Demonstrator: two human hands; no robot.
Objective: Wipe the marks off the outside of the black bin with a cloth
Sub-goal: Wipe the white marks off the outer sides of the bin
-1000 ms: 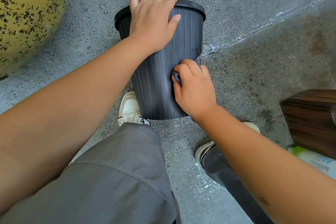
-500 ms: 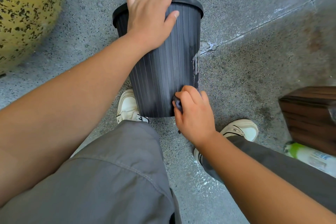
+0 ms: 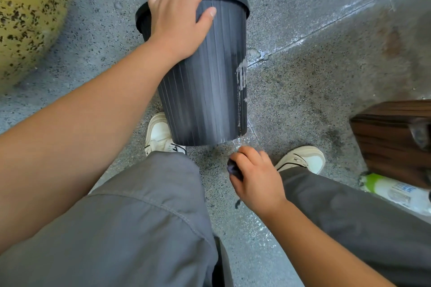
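A black ribbed bin [image 3: 205, 91] stands on the grey floor between my feet, tilted a little toward me. My left hand [image 3: 179, 14] grips its rim from above, fingers over the edge. White streaky marks [image 3: 242, 77] run down the bin's right side. My right hand [image 3: 254, 177] is below the bin's base, off its wall, closed around a small dark cloth [image 3: 234, 169] that mostly hides inside the fist.
A yellow speckled round object [image 3: 30, 11] fills the upper left. A dark wooden box [image 3: 391, 140] sits at the right with a white and green bottle [image 3: 391, 190] lying below it. My grey trouser legs and white shoes flank the bin.
My right hand slid down the bin's side with the cloth and has come off below its base. The white marks on the right side are uncovered. My left hand stays on the rim.
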